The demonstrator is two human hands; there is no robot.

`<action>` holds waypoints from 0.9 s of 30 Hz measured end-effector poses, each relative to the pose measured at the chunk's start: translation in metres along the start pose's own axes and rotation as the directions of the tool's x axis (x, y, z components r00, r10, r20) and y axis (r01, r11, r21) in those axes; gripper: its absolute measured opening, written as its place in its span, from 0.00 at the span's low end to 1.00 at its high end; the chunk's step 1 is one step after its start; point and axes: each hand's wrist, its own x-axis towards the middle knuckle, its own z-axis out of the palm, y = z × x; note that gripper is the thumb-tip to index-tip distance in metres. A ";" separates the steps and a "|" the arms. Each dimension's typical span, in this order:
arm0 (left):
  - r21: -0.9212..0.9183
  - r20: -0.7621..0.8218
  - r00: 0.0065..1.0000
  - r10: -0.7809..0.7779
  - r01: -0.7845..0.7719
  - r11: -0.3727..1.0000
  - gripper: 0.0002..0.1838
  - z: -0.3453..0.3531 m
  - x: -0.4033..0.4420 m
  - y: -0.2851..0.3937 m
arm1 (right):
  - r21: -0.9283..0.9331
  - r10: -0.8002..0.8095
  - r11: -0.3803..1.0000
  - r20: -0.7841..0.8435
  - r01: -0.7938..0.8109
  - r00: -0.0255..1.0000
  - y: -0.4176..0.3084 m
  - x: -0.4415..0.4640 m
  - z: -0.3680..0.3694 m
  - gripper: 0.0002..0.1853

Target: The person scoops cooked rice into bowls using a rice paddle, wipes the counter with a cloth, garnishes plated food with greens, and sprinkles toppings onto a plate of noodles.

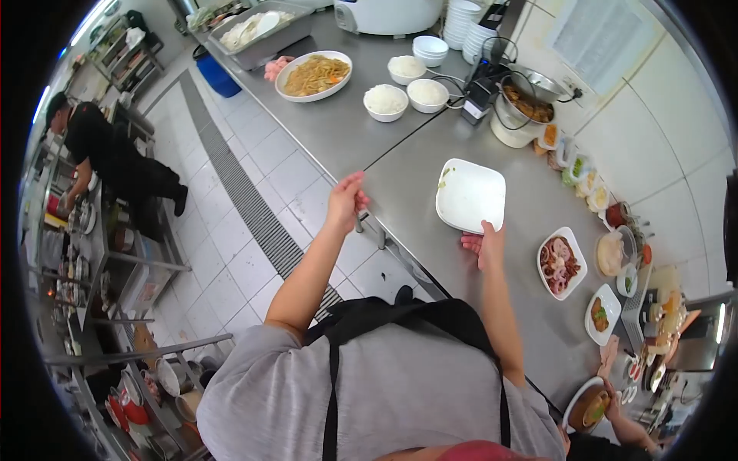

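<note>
My right hand [486,244] grips the near edge of a white square plate [470,196], with the thumb on top and the fingers underneath. A few green scraps lie near the plate's left rim; the rest of its face is bare. My left hand [348,201] is off the table's edge, over the floor, fingers curled in and no object visible in it. To the right of the plate stands a white dish of sliced meat or squid [560,265], and a smaller white dish with brown food and green garnish [601,315].
Past the plate are several bowls of rice [385,101], a plate of noodles [315,75] and a pot of brown food [526,104]. Small containers [576,169] line the wall. A co-worker [115,150] bends at the left counter; another person's hand [613,403] touches a bowl [573,415].
</note>
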 end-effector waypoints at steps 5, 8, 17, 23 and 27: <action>-0.149 -0.317 0.942 0.108 -0.162 0.976 0.20 -0.030 0.036 0.037 | 0.050 0.024 0.998 0.100 -0.029 0.995 -0.007 0.027 0.040 0.17; -0.268 -0.313 0.947 0.071 -0.160 0.950 0.22 -0.065 0.079 0.064 | 0.005 0.049 0.999 0.095 -0.050 0.994 -0.017 0.042 0.064 0.17; -0.501 -0.178 0.983 -0.051 -0.046 0.864 0.32 -0.149 0.244 0.126 | 0.171 0.042 0.984 -0.005 -0.040 0.999 -0.013 0.064 0.120 0.38; -0.343 -0.076 0.993 0.087 -0.108 0.933 0.28 -0.149 0.262 0.144 | 0.040 -0.090 0.993 -0.347 0.111 0.933 -0.010 0.052 0.088 0.33; -0.327 -0.171 0.984 -0.043 -0.015 0.945 0.30 -0.172 0.258 0.157 | -0.086 -0.199 0.980 -0.517 0.180 0.832 -0.007 0.033 0.051 0.23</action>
